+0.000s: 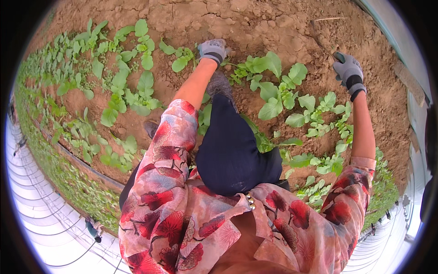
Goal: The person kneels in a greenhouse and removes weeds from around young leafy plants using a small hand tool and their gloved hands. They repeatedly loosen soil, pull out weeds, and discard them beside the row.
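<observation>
My left hand (213,49), in a grey knit work glove, is down at the soil just beyond my shoe (219,85). Its fingers curl away from view, so whether they hold a weed or soil is hidden. Small leafy seedlings (181,58) grow just left of it. At the right, my right hand (347,70), gloved alike, is closed around a slim hand tool, apparently a hand hoe. The dark shank (320,41) of the tool slants up and left from the fist, ending by a thin pale strip on the ground. Broad-leaved green plants (273,85) stand between my hands.
Cracked brown soil (253,20) lies beyond the plants. More leafy rows (119,75) spread left, past a dark hose or pipe (85,166). Pale sheeting (393,30) edges the bed at right. Another person (93,228) is far off at lower left, under the ribbed greenhouse cover (44,219).
</observation>
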Motion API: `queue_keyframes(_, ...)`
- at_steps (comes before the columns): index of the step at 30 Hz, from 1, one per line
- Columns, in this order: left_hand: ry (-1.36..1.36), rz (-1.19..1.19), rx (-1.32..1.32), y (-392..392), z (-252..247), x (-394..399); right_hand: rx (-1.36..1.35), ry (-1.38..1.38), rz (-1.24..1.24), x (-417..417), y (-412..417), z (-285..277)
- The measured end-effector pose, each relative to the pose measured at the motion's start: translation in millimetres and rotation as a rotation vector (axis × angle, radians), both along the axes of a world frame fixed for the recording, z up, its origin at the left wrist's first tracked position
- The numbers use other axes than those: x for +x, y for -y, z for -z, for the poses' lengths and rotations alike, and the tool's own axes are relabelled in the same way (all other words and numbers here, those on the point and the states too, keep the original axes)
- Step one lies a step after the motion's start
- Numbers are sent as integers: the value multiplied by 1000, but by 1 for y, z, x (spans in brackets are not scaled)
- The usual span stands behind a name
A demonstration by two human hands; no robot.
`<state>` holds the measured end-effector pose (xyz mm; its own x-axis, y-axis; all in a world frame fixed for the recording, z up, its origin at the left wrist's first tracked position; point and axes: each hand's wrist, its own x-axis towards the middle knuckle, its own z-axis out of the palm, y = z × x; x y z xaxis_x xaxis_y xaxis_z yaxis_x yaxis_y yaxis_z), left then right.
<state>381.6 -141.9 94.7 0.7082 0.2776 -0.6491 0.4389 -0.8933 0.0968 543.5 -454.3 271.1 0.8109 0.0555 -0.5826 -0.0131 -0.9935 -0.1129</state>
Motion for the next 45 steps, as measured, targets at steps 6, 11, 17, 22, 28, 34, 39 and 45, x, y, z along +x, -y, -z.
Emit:
queue_keyframes(6,-74,70,18,23,24,2,-21,20,-34,6,0,2)
queue_keyframes(11,-42,101,-55,4,39,-10,-26,-14,-23,5,-14,-5)
queue_keyframes(17,415,-451,-355,-32,13,-39,-54,-6,-13,3,-14,-2)
queue_keyframes(22,888,-731,-685,-47,-71,-42,-76,113,-181,8,-1,16)
queue_keyframes(28,1883,-21,-223,-39,-335,-23,-97,268,-234,11,5,15)
queue_keyframes(34,2429,488,-73,-30,-546,-42,-167,309,-191,5,10,34)
queue_keyframes(39,2485,144,348,-41,-724,63,-69,240,-237,-4,-34,5)
queue_keyframes(45,1756,95,624,-76,-634,79,-100,231,-150,-3,4,19)
